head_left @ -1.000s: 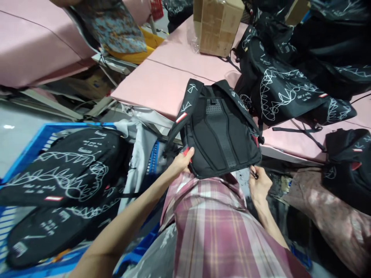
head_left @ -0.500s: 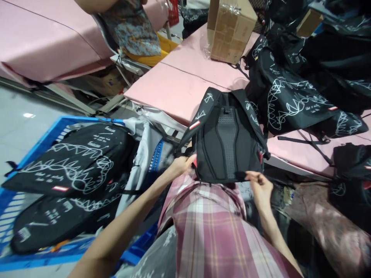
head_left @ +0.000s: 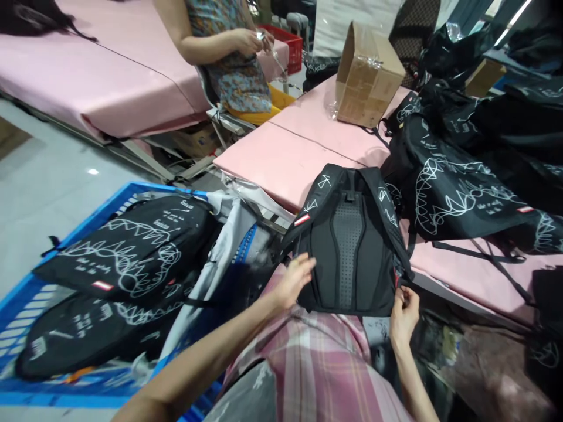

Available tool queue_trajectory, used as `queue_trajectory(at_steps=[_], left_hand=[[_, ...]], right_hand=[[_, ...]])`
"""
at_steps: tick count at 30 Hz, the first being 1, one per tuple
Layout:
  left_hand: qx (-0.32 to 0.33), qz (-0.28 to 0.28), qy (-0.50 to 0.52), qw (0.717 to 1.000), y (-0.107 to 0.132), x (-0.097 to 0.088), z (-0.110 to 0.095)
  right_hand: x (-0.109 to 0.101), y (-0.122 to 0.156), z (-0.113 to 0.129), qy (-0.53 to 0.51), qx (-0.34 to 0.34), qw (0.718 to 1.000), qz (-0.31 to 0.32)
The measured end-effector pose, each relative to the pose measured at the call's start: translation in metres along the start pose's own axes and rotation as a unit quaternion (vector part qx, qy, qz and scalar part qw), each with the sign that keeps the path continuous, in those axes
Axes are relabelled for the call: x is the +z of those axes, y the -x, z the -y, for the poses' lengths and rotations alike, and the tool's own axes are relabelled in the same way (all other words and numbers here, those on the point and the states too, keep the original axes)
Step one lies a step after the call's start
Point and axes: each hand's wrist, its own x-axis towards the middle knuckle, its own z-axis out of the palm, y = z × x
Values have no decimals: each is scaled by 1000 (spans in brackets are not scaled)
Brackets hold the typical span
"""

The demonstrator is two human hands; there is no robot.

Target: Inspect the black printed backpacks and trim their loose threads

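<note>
The black fabric backpack (head_left: 347, 252) lies back panel up against the pink plaid garment (head_left: 316, 351), top end over the edge of the pink-covered bench (head_left: 264, 158). Left hand (head_left: 297, 284): grip wide, fingers extended over the side edge. Right hand (head_left: 405, 310): grip narrow beside the red trim (head_left: 398, 280); full closure cannot be confirmed. Shoulder straps (head_left: 387, 205) are attached; handling appears unfinished, remaining extent indeterminable.

A cardboard box (head_left: 373, 88) stands near the far edge of the pink worktop (head_left: 303, 146); black bags (head_left: 466, 196) with white scribbles cover its right part. Off the near left corner, a blue crate (head_left: 65, 400) holds similar bags (head_left: 145, 249). Beyond the left edge sits a co-worker (head_left: 237, 82) near a red crate (head_left: 292, 51).
</note>
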Motion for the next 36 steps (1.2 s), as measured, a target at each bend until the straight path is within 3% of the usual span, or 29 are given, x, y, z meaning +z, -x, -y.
queue_trajectory(at_steps=[4,9,14,21,24,28,31,34,36], left_hand=[[-97,125,-76,984,29,-7,13],[-44,132,-131,982,8,-15,-5],[-37,167,-114,979,-4,-22,-9],[-151,147,-114,971,-9,-25,-14],[-105,135,-92,981,-7,-21,-23],[37,106,-41,993,-7,-15,-28],[118,89,-131,980,-14,-21,-29],[183,11,-327,927,-27,-42,-39],[264,-86,-452,848,-39,-57,-52]], right_hand=[[-9,-10,-9,22,3,999,29],[-4,-13,-3,59,-27,997,48],[-2,-8,0,68,-25,996,48],[-2,-4,6,63,-7,997,52],[0,-1,12,55,3,996,68],[1,4,18,18,28,990,138],[1,-8,24,13,7,990,137],[8,-42,38,32,-50,994,91],[15,-67,52,66,-79,990,99]])
